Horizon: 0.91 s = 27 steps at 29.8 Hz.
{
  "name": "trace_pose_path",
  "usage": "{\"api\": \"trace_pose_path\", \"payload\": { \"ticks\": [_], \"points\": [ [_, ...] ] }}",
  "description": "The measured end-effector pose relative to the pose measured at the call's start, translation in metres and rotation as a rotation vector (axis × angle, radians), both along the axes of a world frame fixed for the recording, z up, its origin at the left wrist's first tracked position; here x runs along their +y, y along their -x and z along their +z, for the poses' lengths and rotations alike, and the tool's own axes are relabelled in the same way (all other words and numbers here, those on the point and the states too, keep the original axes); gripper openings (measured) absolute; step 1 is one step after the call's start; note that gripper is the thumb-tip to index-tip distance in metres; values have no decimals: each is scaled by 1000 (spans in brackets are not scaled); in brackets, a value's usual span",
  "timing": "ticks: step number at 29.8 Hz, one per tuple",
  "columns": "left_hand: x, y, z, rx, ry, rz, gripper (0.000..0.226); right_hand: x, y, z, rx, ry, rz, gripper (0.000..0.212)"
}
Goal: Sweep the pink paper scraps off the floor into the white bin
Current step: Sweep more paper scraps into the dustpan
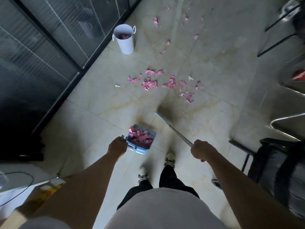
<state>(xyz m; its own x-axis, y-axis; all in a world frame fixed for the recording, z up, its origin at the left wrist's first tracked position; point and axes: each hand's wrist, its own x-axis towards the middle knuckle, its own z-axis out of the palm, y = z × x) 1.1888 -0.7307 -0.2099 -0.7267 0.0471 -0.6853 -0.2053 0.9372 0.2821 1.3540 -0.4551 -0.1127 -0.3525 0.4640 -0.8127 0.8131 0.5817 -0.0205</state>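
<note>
Head view: pink paper scraps (pixel 149 84) lie scattered on the tile floor (pixel 102 109), well ahead of both hands; more fill the dustpan (pixel 142 138). Left hand (pixel 117 146) grips the dustpan's handle. Right hand (pixel 202 150) is fisted round the broom handle (pixel 175 130); broom head blurred. White bin (pixel 124 38) stands far ahead of the left hand, pink scraps inside.
</note>
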Motion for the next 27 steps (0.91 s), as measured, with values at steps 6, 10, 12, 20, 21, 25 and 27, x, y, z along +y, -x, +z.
{"api": "trace_pose_path", "payload": {
  "ticks": [6, 10, 12, 20, 21, 25, 27],
  "points": [
    [-22, -2, -5, -3, 43, -87, 9, 2, 24, -10, -12, 13, 66, 34],
    [-25, -5, -19, -27, 62, -130, 21, -14, 23, -18, -37, 51, 121, 33],
    [-21, -8, -24, -32, 53, -127, 22, -24, 17, -21, -49, 59, 162, 31],
    [0, -7, -32, -66, 21, -44, 26, -46, 7, -15, -114, 166, 242, 27],
    [0, -7, -31, -71, 23, -39, 27, -42, 11, -11, -116, 165, 241, 26],
    [-4, -10, -29, -93, 5, 5, 15, -18, 22, 1, -135, 166, 214, 28],
    [-6, -11, -30, -106, -14, 45, 9, -7, 20, 6, -127, 141, 189, 25]
  ]
}}
